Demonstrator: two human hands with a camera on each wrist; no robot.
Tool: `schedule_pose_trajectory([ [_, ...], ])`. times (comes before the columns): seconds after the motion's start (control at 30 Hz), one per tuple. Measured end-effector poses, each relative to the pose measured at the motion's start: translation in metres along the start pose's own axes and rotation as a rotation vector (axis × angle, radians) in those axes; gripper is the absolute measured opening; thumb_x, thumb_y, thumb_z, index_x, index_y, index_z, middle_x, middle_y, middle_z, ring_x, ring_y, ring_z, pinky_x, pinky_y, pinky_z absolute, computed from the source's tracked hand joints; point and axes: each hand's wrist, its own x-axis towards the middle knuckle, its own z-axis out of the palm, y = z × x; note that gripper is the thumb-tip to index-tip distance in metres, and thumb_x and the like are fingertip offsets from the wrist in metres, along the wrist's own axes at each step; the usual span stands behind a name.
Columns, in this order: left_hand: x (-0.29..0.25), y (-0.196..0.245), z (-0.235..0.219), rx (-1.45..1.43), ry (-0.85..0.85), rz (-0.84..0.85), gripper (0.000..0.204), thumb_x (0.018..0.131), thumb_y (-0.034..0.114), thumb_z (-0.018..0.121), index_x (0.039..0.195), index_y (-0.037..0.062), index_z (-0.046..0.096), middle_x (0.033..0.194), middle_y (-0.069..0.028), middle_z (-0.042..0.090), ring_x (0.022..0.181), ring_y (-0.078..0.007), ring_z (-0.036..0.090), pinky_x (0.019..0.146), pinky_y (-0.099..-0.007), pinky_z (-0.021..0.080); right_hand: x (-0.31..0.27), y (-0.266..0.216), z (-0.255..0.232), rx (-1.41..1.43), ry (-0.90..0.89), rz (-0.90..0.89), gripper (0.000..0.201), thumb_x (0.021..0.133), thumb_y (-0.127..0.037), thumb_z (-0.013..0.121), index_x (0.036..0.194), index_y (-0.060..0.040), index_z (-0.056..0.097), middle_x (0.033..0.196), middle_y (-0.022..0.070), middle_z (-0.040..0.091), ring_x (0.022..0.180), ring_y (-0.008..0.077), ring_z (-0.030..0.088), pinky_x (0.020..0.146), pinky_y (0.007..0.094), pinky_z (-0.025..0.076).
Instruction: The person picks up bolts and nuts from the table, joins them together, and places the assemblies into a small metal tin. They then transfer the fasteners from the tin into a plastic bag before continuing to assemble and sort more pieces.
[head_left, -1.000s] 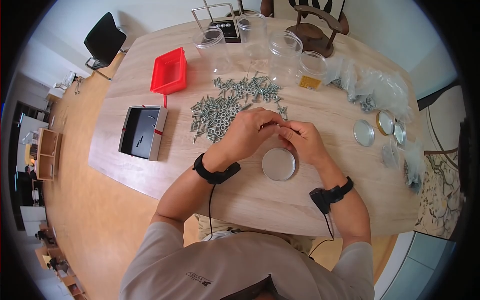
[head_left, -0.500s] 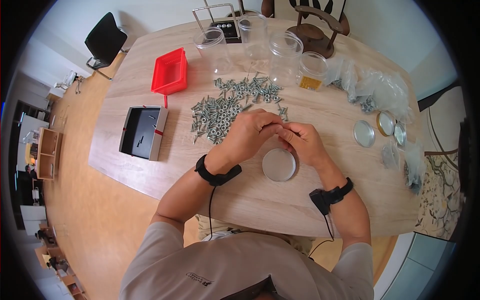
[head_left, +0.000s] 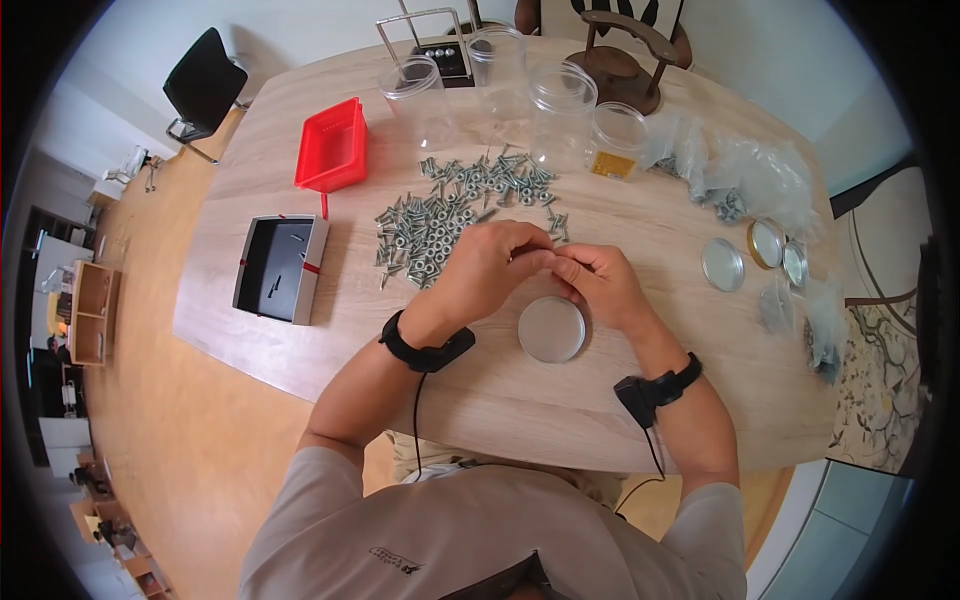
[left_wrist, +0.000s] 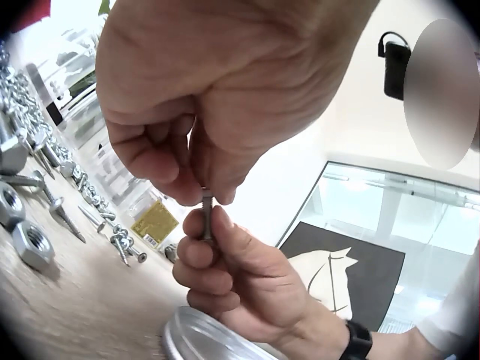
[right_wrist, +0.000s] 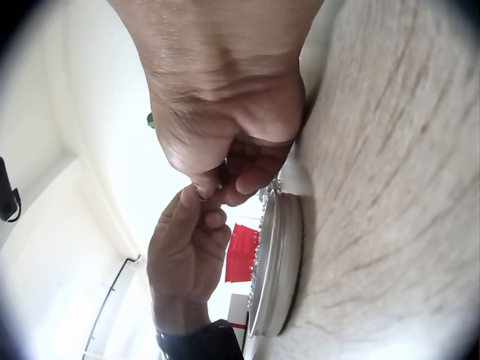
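Observation:
In the left wrist view a small metal bolt (left_wrist: 208, 214) stands upright between the fingertips of both hands. The left hand (head_left: 487, 268) pinches its upper end, and the right hand (head_left: 604, 284) grips its lower part between thumb and curled fingers. Fingertips of the two hands meet in the head view, where the bolt is hidden. A round metal lid (head_left: 552, 330) lies on the table just below the hands. Beyond the left hand spreads a pile of screws and nuts (head_left: 430, 235).
A red basket (head_left: 333, 147) and a black-lined box (head_left: 312, 272) stand at the left. Clear jars (head_left: 562, 125) stand at the back. Plastic bags of hardware (head_left: 765, 185) and several lids (head_left: 722, 265) lie at the right.
The head view has shifted slightly, moving the whole scene a little left. Both hands stay together with hardly any visible movement.

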Motion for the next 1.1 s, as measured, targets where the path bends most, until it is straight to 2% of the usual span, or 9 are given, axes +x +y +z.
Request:
schedule_pose_trajectory([
  [0.27,0.003,-0.011,0.005,0.035,0.05,0.184,0.02,0.098,0.013,0.079,0.115,0.0023,0.079,0.1,-0.011,0.076,0.088,-0.0199,0.073,0.08,-0.0325,0.057,0.0,-0.002,0.0,0.017,-0.013,0.011,0.029,0.111,-0.025,0.067,0.12,-0.0001,0.078,0.084,-0.0029,0.068,0.073,0.0051,0.06,0.063,0.0219,0.049],
  [0.37,0.0,-0.006,0.006,-0.134,0.064,-0.004,0.02,0.098,0.013,0.078,0.116,0.002,0.078,0.101,-0.0122,0.076,0.089,-0.0207,0.073,0.08,-0.0329,0.057,-0.001,-0.005,-0.001,0.007,-0.025,-0.001,0.029,0.111,-0.025,0.067,0.119,-0.0002,0.078,0.085,-0.0027,0.068,0.074,0.005,0.06,0.063,0.0219,0.049],
  [0.47,0.001,0.0,0.001,0.05,-0.029,-0.042,0.022,0.099,0.013,0.076,0.118,0.001,0.076,0.104,-0.0134,0.077,0.091,-0.0223,0.074,0.08,-0.0333,0.058,-0.001,-0.005,0.0,-0.002,-0.019,0.029,0.029,0.111,-0.026,0.067,0.12,-0.0007,0.079,0.086,-0.0025,0.068,0.074,0.0051,0.06,0.063,0.0218,0.05],
  [0.67,0.001,-0.002,0.0,0.031,-0.033,0.163,0.022,0.101,0.009,0.072,0.121,0.0029,0.076,0.108,-0.0142,0.077,0.09,-0.0251,0.074,0.082,-0.0346,0.059,-0.001,-0.006,0.0,0.053,0.011,0.066,0.029,0.11,-0.025,0.068,0.122,-0.0006,0.078,0.087,-0.0025,0.069,0.074,0.0056,0.061,0.065,0.022,0.051],
  [0.77,0.002,-0.004,0.006,0.022,0.022,0.218,0.02,0.1,0.007,0.071,0.12,0.0037,0.076,0.108,-0.0139,0.077,0.09,-0.0258,0.074,0.083,-0.0361,0.059,-0.001,-0.008,0.002,0.071,0.012,0.064,0.029,0.11,-0.025,0.069,0.12,0.0001,0.078,0.088,-0.0024,0.069,0.074,0.0058,0.061,0.065,0.0224,0.052],
  [0.87,0.002,0.006,0.011,-0.012,0.15,0.383,0.029,0.099,0.007,0.072,0.128,0.004,0.072,0.113,-0.0144,0.077,0.095,-0.0276,0.074,0.083,-0.0368,0.059,0.001,-0.001,-0.002,0.078,-0.013,0.048,0.028,0.11,-0.025,0.069,0.118,0.0002,0.078,0.088,-0.0021,0.07,0.076,0.0059,0.061,0.066,0.0228,0.052],
  [0.97,0.006,-0.002,0.001,0.324,-0.117,-0.095,0.04,0.1,0.011,0.072,0.139,0.0061,0.065,0.11,-0.0133,0.078,0.092,-0.0293,0.074,0.083,-0.0372,0.059,-0.001,-0.012,0.0,0.051,-0.028,0.051,0.027,0.11,-0.024,0.069,0.114,0.0005,0.078,0.086,-0.0022,0.069,0.074,0.0058,0.061,0.065,0.0228,0.052],
  [1.03,0.006,-0.009,0.003,0.191,0.01,0.271,0.036,0.101,0.014,0.071,0.136,0.0058,0.066,0.103,-0.0146,0.077,0.088,-0.0307,0.073,0.081,-0.0377,0.058,0.0,-0.007,0.0,0.061,-0.002,0.045,0.028,0.109,-0.026,0.069,0.11,0.0005,0.078,0.084,-0.0019,0.068,0.072,0.0057,0.06,0.065,0.0227,0.051],
  [1.1,0.003,-0.011,0.007,0.089,0.07,0.313,0.029,0.101,0.017,0.072,0.128,0.0048,0.069,0.099,-0.0168,0.077,0.085,-0.0338,0.073,0.079,-0.0398,0.058,0.0,-0.003,0.0,0.042,-0.009,0.049,0.03,0.109,-0.028,0.07,0.107,0.0004,0.078,0.083,-0.0016,0.068,0.071,0.0055,0.059,0.064,0.0226,0.05],
])
